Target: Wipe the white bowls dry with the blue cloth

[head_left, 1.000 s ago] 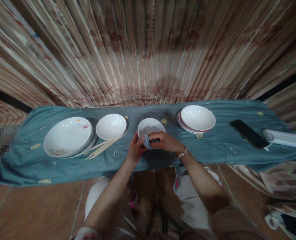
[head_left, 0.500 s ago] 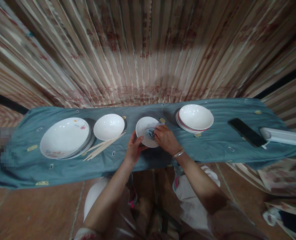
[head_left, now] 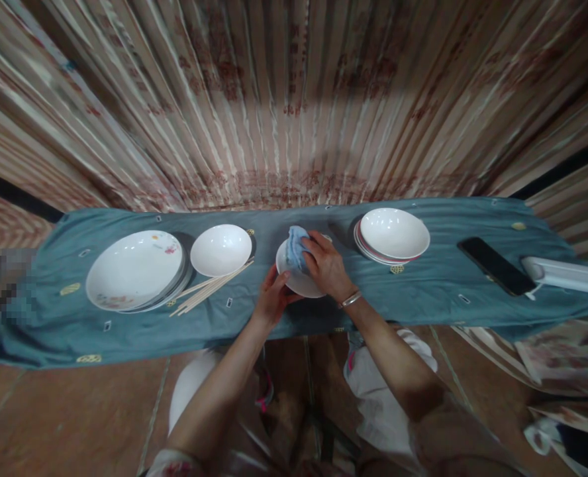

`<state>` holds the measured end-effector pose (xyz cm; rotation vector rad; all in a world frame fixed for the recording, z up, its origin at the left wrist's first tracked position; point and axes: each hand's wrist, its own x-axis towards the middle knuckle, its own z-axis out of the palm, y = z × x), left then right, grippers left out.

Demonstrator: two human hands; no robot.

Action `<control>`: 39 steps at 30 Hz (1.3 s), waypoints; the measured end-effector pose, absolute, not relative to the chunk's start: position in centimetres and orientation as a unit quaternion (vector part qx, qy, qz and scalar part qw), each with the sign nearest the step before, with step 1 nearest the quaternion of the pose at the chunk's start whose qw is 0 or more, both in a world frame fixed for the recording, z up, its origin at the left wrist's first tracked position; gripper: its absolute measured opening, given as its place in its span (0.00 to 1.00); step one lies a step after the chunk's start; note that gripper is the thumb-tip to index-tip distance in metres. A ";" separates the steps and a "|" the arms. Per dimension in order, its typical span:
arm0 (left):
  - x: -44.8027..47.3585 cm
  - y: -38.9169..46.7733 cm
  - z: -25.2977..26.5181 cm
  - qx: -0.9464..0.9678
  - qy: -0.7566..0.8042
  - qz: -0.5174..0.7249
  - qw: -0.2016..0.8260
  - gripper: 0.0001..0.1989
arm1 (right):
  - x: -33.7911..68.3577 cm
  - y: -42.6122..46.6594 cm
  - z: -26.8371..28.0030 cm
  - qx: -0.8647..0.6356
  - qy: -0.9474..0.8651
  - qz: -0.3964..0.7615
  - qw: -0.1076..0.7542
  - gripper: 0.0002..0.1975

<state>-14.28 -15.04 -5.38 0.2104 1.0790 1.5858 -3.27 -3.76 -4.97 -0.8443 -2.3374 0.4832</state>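
Cloth [head_left: 296, 244] at bowl [head_left: 304, 285] rim

Left grip [head_left: 273, 296] clasps the bowl's near-left side, thumb at the rim; bowl is over the middle of the surface [head_left: 149, 336]. Right grip [head_left: 328, 267] grasps the cloth against the bowl's far side. Left: chopsticks [head_left: 214, 289], then plate stack [head_left: 132, 271] and white dish [head_left: 221, 250]. Right: phone [head_left: 496, 265], then bowl stack [head_left: 396, 232]. Curtain [head_left: 294, 132] hangs behind.
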 end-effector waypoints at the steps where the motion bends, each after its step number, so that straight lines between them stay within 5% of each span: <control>1: -14.2 -15.1 -5.4 0.093 0.457 0.674 0.572 0.22 | -3.4 -3.9 -4.9 -0.311 -0.883 0.185 0.298 0.19; 10: -14.1 -15.1 -5.6 0.104 0.456 0.672 0.574 0.25 | -4.3 -5.8 -4.3 -0.220 -0.911 0.213 0.278 0.20; 21: -14.0 -15.4 -5.8 0.141 0.494 0.655 0.554 0.31 | -2.8 -3.2 -3.2 -0.334 -0.902 0.092 0.257 0.19; 39: -14.8 -15.1 -5.1 0.134 0.490 0.704 0.497 0.37 | -1.4 -1.4 -5.7 -0.462 -0.831 0.200 0.237 0.15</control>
